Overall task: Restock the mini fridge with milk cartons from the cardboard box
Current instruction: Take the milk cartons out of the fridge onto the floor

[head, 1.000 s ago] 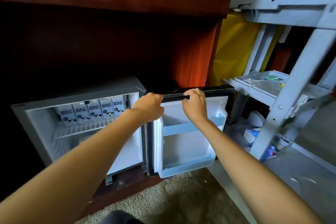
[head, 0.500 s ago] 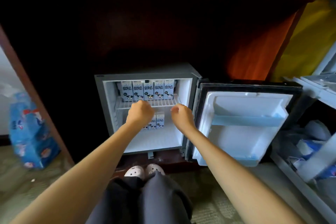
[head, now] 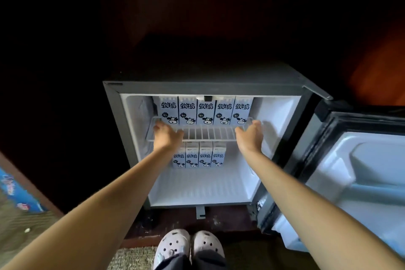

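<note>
both hands rest open on the wire shelf (head: 208, 133), holding nothing: left hand (head: 167, 135) below the leftmost upper milk carton (head: 168, 110), right hand (head: 249, 135) by the rightmost; cartons stand upright just behind.

White wire shelf (head: 209, 133), printed paper cartons (head: 206, 110), smooth plastic fridge liner (head: 278, 120)

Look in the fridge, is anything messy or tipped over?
No. Five milk cartons stand straight on the wire shelf, four more below. Left hand and right hand rest on the shelf. Nothing spilled.
</note>
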The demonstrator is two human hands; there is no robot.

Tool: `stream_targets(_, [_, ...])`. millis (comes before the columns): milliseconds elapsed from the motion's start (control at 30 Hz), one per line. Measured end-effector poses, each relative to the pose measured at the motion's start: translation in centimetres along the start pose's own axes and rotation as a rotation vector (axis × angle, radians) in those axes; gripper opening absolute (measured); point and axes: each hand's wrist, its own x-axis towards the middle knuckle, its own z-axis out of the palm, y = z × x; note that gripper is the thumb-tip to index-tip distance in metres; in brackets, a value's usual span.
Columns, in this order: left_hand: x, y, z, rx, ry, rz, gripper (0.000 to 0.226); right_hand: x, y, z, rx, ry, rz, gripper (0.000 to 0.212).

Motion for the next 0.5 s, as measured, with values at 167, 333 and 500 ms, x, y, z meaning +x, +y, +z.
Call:
stream_targets(167, [3.7,-1.3,1.9,-0.078,0.105,0.022,0.073,3.2,0.6,2.4,0.124,0.096,0.007,0.065])
stream_targets(333, [5.7,-1.9,3.2,-0.062,0.215,0.173,0.068,5.1,1.6,4.4,0.075,0.155,-0.099,0.052])
stream_targets(500, [6.5,-2.9,3.8,-0.046,0.303,0.283,0.062,5.9,1.6,4.7,0.069,0.205,-0.109,0.05])
